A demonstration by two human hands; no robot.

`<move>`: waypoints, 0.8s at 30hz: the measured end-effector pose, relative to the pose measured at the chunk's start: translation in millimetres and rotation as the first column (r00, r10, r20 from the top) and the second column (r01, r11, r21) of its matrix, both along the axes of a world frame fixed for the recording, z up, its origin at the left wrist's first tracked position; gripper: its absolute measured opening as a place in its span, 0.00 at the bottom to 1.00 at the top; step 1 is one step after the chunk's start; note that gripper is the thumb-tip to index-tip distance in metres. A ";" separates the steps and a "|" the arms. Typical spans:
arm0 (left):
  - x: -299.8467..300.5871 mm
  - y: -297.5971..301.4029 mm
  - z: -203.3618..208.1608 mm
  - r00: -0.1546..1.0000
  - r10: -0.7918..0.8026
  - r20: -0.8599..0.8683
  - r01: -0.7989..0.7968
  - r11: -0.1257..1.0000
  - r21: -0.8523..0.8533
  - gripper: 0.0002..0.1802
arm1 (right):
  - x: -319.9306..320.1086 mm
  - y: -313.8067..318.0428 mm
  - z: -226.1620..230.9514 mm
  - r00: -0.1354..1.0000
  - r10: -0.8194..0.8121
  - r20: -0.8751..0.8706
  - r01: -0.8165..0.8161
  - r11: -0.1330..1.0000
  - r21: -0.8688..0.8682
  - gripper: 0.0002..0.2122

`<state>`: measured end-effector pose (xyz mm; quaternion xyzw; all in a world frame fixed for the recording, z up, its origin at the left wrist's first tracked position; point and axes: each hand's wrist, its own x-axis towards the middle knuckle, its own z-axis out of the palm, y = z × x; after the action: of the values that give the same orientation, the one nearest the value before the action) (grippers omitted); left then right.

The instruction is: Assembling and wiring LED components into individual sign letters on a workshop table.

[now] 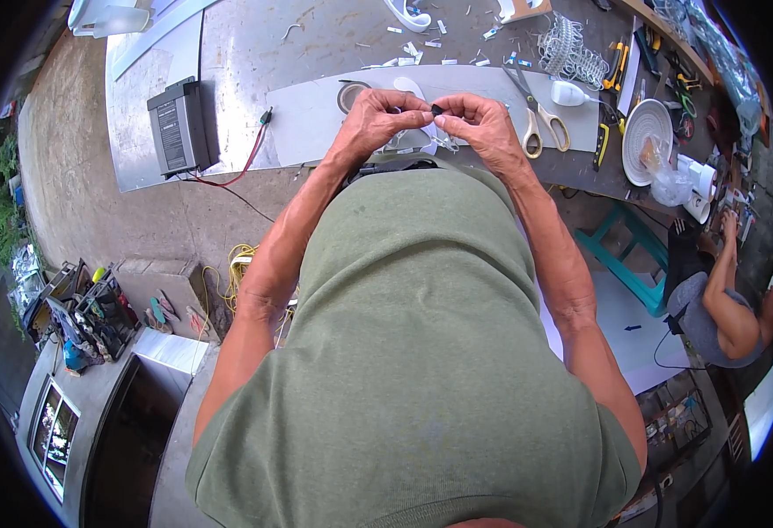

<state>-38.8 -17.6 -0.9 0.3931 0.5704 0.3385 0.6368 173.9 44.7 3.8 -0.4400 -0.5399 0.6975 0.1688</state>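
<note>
A grey work surface (347, 31) is strewn with white scraps (410, 49) as a worker's left hand (376, 121) and right hand (485, 128) meet over a pale panel (303, 128). Each grip appears pinched closed on a small black piece (436, 110) between the fingertips. Such fine handling likely calls for one hand held steady, light pressure from the other, and knuckles clear of the scissors (531, 104) beside the right hand.

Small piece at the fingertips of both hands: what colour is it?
The small piece looks black; it shows best in the head view.
</note>
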 end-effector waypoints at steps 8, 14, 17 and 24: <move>-0.3 0.3 -1.6 1.000 -0.004 -0.008 0.004 1.000 -0.006 0.11 | -2.4 -3.9 7.4 0.995 0.017 0.099 -0.032 0.987 0.157 0.09; -2.1 -1.0 -8.8 0.998 0.018 0.064 -0.013 0.997 -0.082 0.10 | -7.4 -11.8 8.2 0.996 0.019 0.092 -0.074 0.766 0.638 0.06; -2.1 -4.9 -13.3 0.975 0.069 0.211 -0.048 0.993 -0.104 0.10 | -7.3 -9.5 8.2 0.989 0.076 0.125 -0.147 0.508 0.849 0.05; -0.1 -5.2 4.8 0.990 0.054 0.128 -0.055 0.998 0.010 0.08 | -6.2 -20.2 18.1 0.999 -0.039 0.013 0.013 0.604 0.797 0.12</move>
<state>-38.9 -22.8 3.9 0.3589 0.5367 0.3840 0.6600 167.7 24.5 21.9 -0.3368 -0.7897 0.3754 0.3492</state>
